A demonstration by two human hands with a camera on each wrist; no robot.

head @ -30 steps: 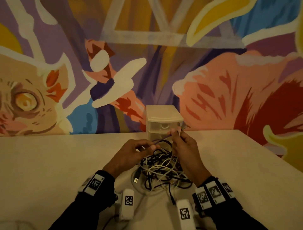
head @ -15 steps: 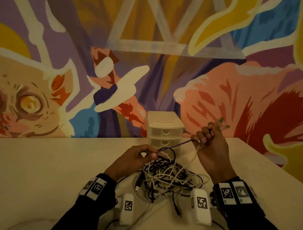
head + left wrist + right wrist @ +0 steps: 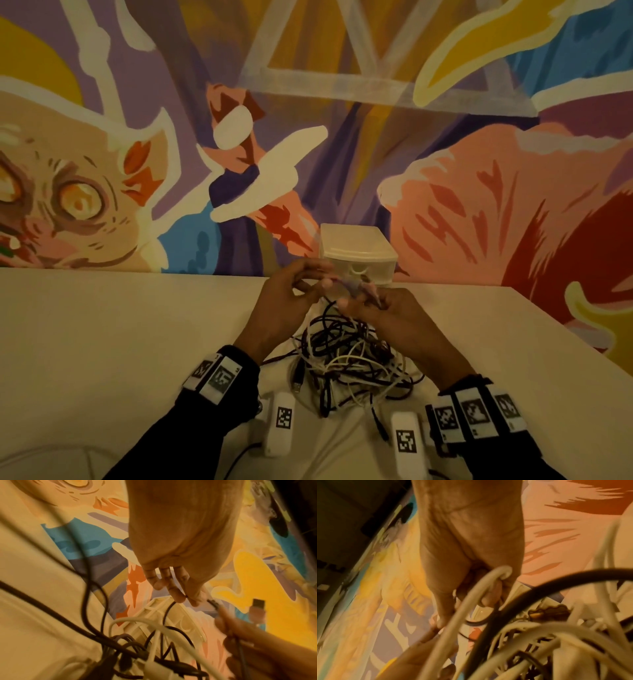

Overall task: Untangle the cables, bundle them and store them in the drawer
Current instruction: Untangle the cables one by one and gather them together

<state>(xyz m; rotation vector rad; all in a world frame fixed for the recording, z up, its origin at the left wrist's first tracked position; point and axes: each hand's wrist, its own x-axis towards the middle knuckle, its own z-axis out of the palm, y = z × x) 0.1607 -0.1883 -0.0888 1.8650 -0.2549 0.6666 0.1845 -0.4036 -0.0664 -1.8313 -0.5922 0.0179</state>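
Both my hands are raised together just above the far side of the cable tangle [image 3: 346,363], fingertips nearly meeting. My left hand [image 3: 291,294] pinches a thin dark cable [image 3: 167,609] between thumb and fingers; the strand drops from the pinch down into the pile. My right hand [image 3: 387,315] has its fingers curled around a cable end; in the left wrist view a USB plug [image 3: 258,602] sticks up beyond it, blurred. Which strand my right fingers actually hold is hard to make out: a white cable [image 3: 471,597] loops across them in the right wrist view. The tangle of black and white cables lies on the table [image 3: 120,342] between my wrists. The small plastic drawer unit [image 3: 356,246] stands just beyond my fingertips, its lower front hidden by them.
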